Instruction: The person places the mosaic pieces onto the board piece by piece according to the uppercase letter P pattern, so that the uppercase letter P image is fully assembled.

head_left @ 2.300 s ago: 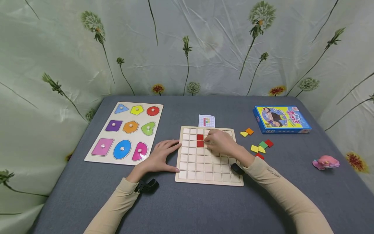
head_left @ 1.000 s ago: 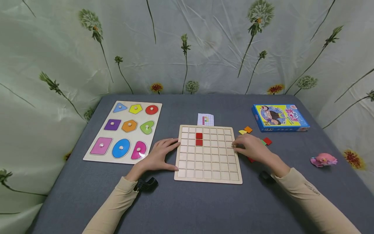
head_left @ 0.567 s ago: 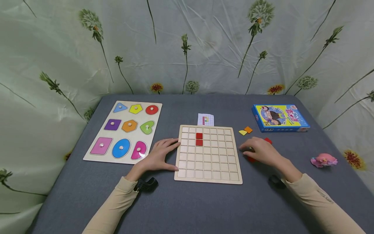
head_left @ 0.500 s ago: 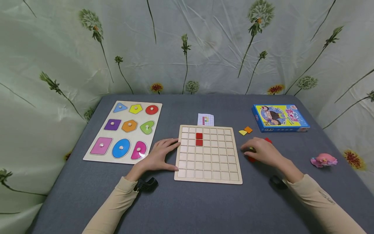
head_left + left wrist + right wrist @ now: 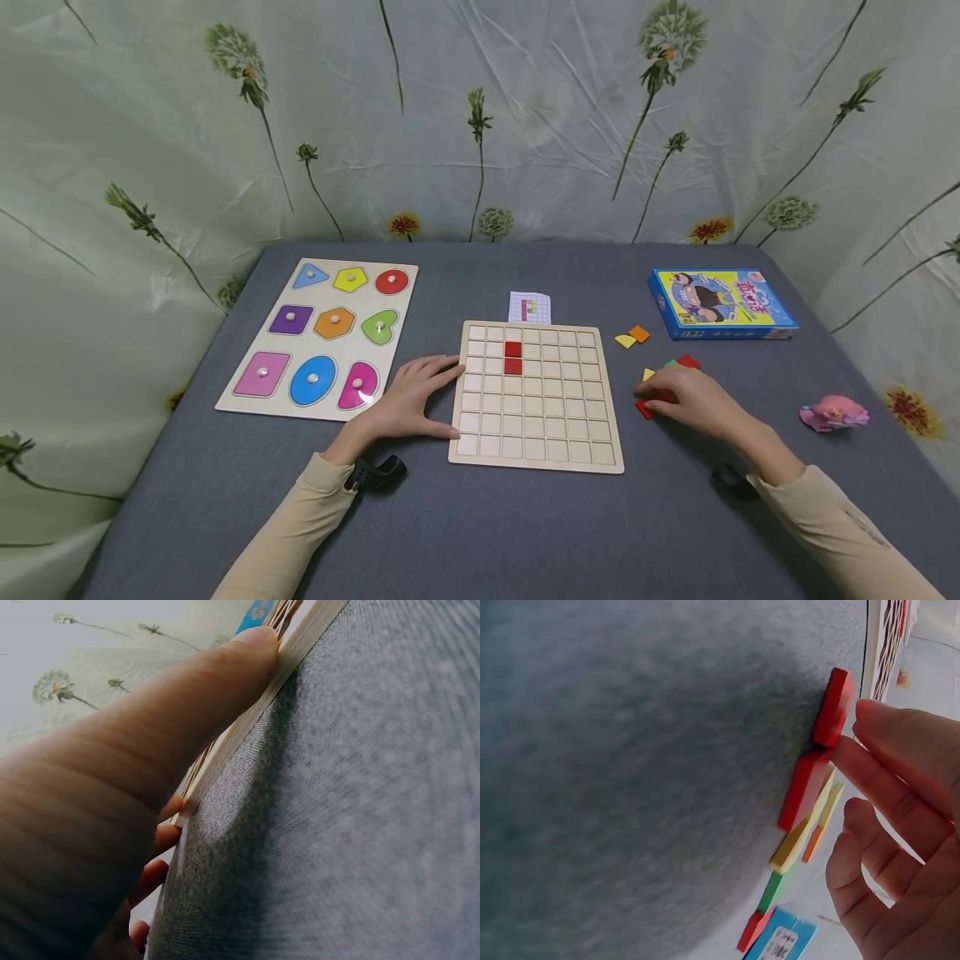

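The person's left hand (image 5: 408,404) lies flat on the grey counter (image 5: 480,525), fingers straight and spread, their tips against the left edge of the wooden grid board (image 5: 536,396); the left wrist view shows the thumb (image 5: 195,705) pressed along that board's rim. The grip of this hand is apart, holding nothing. Two red squares (image 5: 513,357) sit one above the other in the upper cells of the board, third column from the left. The right hand (image 5: 693,398) rests on the counter just right of the board, over a small cluster of loose tiles. Its fingers are bent down toward a red tile (image 5: 645,408), and the right wrist view shows a fingertip (image 5: 855,761) touching the edge of that red tile (image 5: 832,705), which lies flat on the counter; the grip is not closed round it. Beside it lie another red tile (image 5: 802,787), a yellow tile (image 5: 647,375) and a green tile (image 5: 670,364). Farther back, a yellow piece (image 5: 625,341) and an orange piece (image 5: 640,333) lie apart from the cluster. A small pattern card (image 5: 529,307) lies behind the board, a shape puzzle (image 5: 322,337) to the left, a blue box (image 5: 720,304) to the far right and a pink toy (image 5: 834,413) near the right edge.
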A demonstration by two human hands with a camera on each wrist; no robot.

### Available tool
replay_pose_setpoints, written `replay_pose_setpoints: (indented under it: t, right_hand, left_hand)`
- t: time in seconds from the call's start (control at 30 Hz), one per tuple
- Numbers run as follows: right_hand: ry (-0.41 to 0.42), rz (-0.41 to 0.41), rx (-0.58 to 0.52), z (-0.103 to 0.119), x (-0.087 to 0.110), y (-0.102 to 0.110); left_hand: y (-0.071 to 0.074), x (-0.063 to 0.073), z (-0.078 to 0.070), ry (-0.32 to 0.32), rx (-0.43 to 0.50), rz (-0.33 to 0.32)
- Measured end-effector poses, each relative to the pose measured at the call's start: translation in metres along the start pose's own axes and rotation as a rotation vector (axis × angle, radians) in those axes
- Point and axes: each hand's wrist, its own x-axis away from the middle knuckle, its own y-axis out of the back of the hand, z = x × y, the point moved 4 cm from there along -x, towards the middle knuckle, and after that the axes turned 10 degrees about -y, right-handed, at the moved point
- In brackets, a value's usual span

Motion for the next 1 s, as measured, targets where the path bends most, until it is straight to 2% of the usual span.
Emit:
replay_pose_setpoints:
  t: [0.37,0.77,1.0]
  right_hand:
    - [-0.041,0.02,-0.045,-0.0057,0.0112,-0.0003]
    - [-0.005,-0.004,-0.004,0.0012,0.0094,-0.0043]
    - [-0.024,-0.024,-0.001,0.0035,0.0061,-0.0077]
  left_hand:
    - [0.0006,0.0002,-0.0004,0.011,0.0,-0.004]
    - [-0.0012,-0.0005,-0.0003,-0.002,-0.001,-0.008]
    - [-0.0002,-0.0006,-0.0005,0.001,-0.005,0.002]
